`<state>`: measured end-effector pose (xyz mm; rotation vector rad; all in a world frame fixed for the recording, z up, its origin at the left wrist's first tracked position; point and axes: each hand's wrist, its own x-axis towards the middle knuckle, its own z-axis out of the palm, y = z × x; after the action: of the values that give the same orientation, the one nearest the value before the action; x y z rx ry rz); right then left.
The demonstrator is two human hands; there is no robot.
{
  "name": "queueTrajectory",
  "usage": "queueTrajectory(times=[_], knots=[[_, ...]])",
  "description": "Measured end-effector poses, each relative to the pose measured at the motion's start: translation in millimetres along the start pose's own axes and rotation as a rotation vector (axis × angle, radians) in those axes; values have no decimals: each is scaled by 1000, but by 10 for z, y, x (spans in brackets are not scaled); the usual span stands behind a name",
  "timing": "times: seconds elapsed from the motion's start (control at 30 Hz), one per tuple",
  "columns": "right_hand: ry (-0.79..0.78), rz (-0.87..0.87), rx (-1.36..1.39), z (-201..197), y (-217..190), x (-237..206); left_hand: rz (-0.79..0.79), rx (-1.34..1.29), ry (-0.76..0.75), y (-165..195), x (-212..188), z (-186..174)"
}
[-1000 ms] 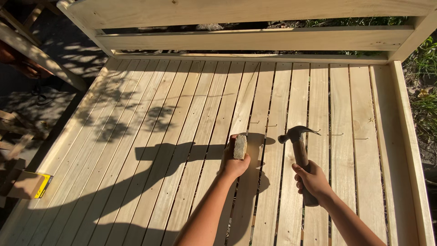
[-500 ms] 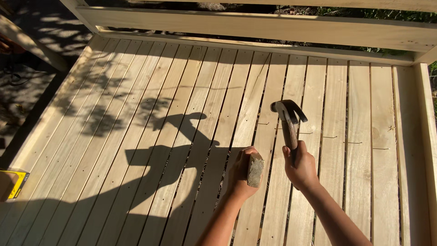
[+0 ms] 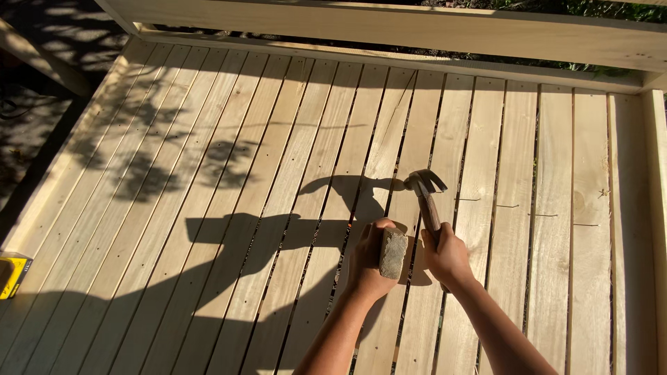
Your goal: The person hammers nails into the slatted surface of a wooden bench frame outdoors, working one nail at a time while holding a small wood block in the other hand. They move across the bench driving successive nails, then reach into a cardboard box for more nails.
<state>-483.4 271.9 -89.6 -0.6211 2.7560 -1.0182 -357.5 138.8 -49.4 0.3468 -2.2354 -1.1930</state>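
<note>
1. Head view, hands: the left hand (image 3: 368, 260) is closed around a small grey block (image 3: 392, 253), held upright just above the deck boards (image 3: 229, 208). The right hand (image 3: 448, 258) is wrapped tight round the handle of a claw hammer (image 3: 425, 198), whose head points up and away, close beside the block.

2. Head view, what looks done: slats lie side by side across the whole frame, with narrow gaps between them. Rows of small dark dots, which I take for nail heads, run across the boards on the left half, so those seem fastened.

3. Head view, what seems left: short pencil marks (image 3: 511, 206) cross the boards to the right of the hammer, and I cannot make out nail heads there, so that side appears unfinished. Block and hammer sit at the gap between two middle boards.

4. Head view, surroundings: a timber rail (image 3: 389, 31) spans the far edge, and a yellow box (image 3: 12, 272) lies at the left edge.
</note>
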Motion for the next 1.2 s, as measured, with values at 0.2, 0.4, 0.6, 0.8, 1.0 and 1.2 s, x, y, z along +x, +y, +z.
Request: queueTrajectory(times=[0.2, 0.4, 0.6, 0.8, 1.0, 1.2], knots=[[-38, 121, 145, -52, 87, 127, -141, -2, -37, -34, 113, 31], [-55, -12, 2, -99, -5, 165, -42, -18, 38, -35, 106, 38], [-138, 209, 28, -76, 101, 231, -64, 16, 16, -75, 138, 11], [-205, 155, -62, -142, 15, 250, -60, 4, 10, -43, 75, 37], [-96, 115, 47, -269, -112, 355, -27, 16, 37, -168, 112, 20], [-76, -7, -119, -153, -149, 171, -5, 14, 58, -163, 22, 108]])
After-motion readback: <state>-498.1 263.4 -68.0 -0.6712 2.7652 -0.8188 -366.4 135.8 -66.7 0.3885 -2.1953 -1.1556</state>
